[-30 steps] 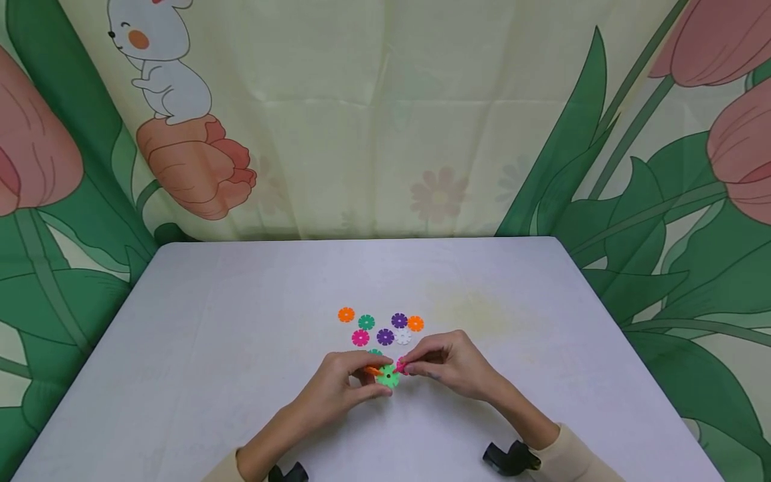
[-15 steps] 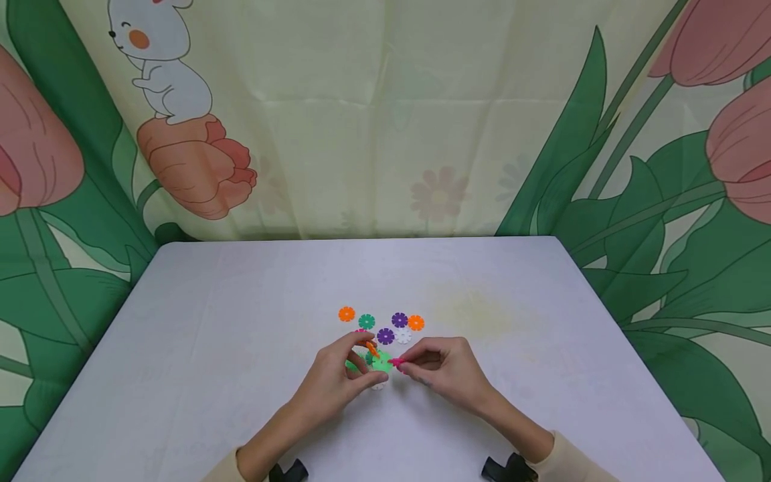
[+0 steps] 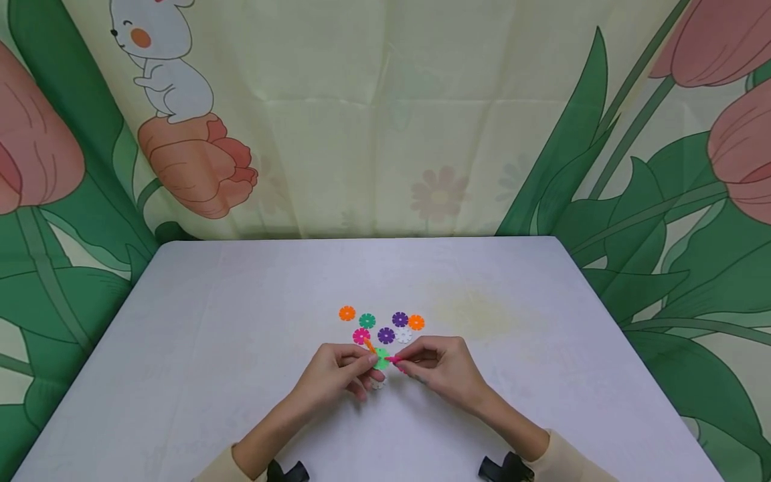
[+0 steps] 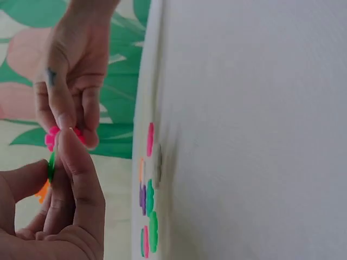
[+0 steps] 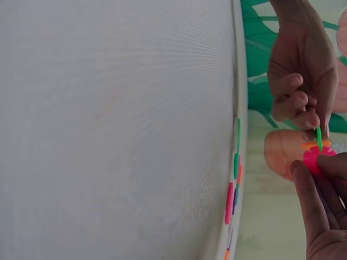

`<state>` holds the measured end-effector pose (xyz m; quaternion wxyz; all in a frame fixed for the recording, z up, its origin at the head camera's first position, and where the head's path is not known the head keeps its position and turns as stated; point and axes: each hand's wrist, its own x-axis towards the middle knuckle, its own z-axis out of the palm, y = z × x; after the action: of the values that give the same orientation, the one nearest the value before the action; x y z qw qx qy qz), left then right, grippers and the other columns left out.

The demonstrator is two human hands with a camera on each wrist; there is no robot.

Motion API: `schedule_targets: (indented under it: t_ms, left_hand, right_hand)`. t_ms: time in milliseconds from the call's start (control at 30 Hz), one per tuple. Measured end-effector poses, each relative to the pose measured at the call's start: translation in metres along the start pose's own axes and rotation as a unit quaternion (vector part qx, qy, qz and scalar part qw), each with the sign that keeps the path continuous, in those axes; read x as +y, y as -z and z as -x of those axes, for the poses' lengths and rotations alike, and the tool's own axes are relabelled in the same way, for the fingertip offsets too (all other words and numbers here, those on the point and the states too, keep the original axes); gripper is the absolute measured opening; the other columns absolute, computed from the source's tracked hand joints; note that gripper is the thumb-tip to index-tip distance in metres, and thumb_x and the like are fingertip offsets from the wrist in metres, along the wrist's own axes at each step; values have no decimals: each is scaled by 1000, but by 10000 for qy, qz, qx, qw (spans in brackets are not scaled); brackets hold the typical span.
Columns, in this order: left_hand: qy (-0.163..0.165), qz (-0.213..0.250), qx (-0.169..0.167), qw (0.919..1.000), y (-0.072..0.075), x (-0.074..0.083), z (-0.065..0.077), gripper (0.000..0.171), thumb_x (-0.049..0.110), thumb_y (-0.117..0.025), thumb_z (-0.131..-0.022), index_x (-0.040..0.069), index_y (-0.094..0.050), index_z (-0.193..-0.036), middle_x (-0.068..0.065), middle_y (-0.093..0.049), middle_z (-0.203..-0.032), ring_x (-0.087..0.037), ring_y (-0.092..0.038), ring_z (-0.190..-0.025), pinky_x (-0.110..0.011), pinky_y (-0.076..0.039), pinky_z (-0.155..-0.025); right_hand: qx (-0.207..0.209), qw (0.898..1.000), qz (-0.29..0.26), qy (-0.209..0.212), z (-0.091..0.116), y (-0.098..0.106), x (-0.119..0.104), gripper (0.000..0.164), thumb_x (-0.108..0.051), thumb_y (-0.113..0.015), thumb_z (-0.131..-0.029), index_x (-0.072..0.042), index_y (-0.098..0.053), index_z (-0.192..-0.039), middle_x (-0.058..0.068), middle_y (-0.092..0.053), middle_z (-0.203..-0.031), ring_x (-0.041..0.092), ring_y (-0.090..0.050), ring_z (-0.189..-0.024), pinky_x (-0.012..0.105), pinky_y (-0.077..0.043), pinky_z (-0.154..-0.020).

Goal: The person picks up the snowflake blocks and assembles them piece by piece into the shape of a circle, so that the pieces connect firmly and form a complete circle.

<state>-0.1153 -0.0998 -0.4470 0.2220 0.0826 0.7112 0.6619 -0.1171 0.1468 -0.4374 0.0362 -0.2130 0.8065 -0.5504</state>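
In the head view my left hand [image 3: 340, 371] pinches a bright green snowflake building disc [image 3: 382, 358] between thumb and fingers. An orange snowflake disc [image 3: 369, 345] sticks out from the green one at an angle, fitted onto it. From the other side my right hand [image 3: 442, 365] pinches a pink snowflake disc [image 3: 393, 359] edge-on, its rim right at the green disc's edge. The right wrist view shows the pink disc [image 5: 313, 158] crossing the green disc [image 5: 319, 138]. Fingers hide much of all three discs, which are held up above the table.
Loose discs lie on the white table [image 3: 241, 335] beyond the hands: orange [image 3: 347, 313], teal [image 3: 367, 320], pink [image 3: 361, 336], purple [image 3: 400, 319] and white [image 3: 403, 335] among them. Another white disc [image 3: 378, 383] lies by the left fingers. A patterned curtain [image 3: 373, 134] hangs behind.
The left hand has turned and shifted its grip, thumb now over the green disc. The joined discs have moved slightly up and left, and the right hand has followed with the pink disc.
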Motion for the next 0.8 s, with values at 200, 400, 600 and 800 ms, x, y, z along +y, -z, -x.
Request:
schedule_targets:
  t_ms: [200,400,600,800]
  left_hand:
    - [436,775,83,9960,1,2,0,36,25,-74,-101,-7,-74,-118,-17,-82,-101,-16,-79,-77,-34,-69,-78]
    - [743,1281,140,9889,1,3,1,39,24,-76,-99,-8,-73,-121,-13,-83,-100,-15,-80,-80,-32,-69,-79]
    - [820,1393,280,9864,3,2,1,38,23,-77,-99,-8,-74,-121,-10,-83,-97,-15,-80,-78,-31,-69,-77]
    - [817,1369,654,9850,8,3,1,38,24,-78,-98,-6,-75,-120,-10,-83,-97,-15,-79,-77,-31,-69,-75]
  right_hand:
    - [-146,9998,107,-14,-2,0,2,21,-2,-85,-87,-10,-82,-106,7,-83,-100,10,-81,-91,25,-67,-83]
    - [-247,9997,74,-1,-3,0,4,20,-5,-86,-87,-11,-83,-106,6,-83,-100,8,-81,-92,24,-66,-83]
    - [-383,9989,-144,-215,-6,6,8,21,-11,-86,-88,-9,-82,-109,10,-82,-104,13,-81,-94,25,-66,-85]
    - [13,9939,634,-898,-10,18,16,18,-10,-84,-90,-6,-82,-107,6,-82,-101,14,-80,-90,19,-65,-83]
